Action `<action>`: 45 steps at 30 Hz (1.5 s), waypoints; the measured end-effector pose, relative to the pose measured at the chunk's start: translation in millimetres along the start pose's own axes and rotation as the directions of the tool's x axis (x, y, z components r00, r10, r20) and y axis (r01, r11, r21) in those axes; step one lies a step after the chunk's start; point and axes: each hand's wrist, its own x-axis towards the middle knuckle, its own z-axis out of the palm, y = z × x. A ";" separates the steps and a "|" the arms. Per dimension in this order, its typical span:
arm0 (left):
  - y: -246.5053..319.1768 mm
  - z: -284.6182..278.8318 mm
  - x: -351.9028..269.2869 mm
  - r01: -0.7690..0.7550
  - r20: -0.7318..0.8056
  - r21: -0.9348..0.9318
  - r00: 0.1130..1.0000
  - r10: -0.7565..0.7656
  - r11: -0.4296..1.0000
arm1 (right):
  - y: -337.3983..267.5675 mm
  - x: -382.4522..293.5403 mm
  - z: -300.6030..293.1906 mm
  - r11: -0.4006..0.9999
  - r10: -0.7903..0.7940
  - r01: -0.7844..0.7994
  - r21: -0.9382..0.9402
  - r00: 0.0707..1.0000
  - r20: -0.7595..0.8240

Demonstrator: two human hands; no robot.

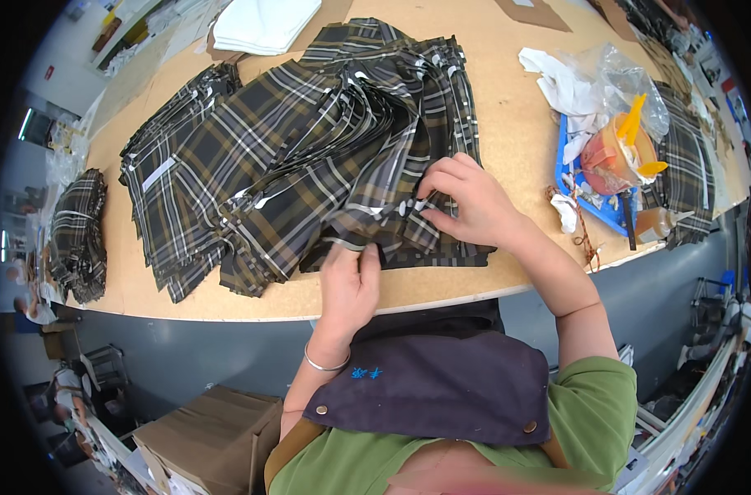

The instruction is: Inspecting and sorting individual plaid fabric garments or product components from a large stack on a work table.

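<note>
A large pile of dark plaid fabric pieces (245, 142), checked in olive, black and white, lies on the wooden table (505, 111). Many layers are folded back in its middle, and small white tags show along the edges. My left hand (349, 281) pinches the near edge of a plaid fabric piece (366, 213) between thumb and fingers. To its upper right, my right hand (468, 201) has thumb and forefinger at the same bunched fabric, by several small white tags. The fingertips of both hands are partly hidden by cloth.
A blue tray (564, 154) at the right holds an orange-red tub (617, 154) with yellow tools. Beside it are a plastic bottle (657, 223), clear plastic (629, 80) and more plaid fabric (685, 161). White cloth (264, 25) lies at the back. A tied plaid bundle (78, 235) sits left.
</note>
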 end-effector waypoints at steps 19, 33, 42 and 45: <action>-4.5 -12.4 32.8 0.044 -0.108 -0.535 0.987 -0.120 0.844 | 1.5 13.4 -28.2 0.972 0.213 -0.228 0.049 0.954 0.209; -7.2 21.7 -1.3 0.132 0.117 -0.604 0.990 -0.077 0.786 | -5.7 124.4 60.5 0.950 0.048 0.027 -0.312 0.972 0.229; 8.6 -5.6 23.4 0.048 -0.008 -0.514 0.998 -0.060 0.856 | -20.3 66.9 -23.1 0.980 0.128 -0.147 0.131 0.981 0.146; 7.0 -4.3 32.0 0.075 0.031 -0.639 0.997 -0.071 0.766 | -23.6 33.5 -15.8 0.957 0.162 -0.210 0.200 0.960 0.230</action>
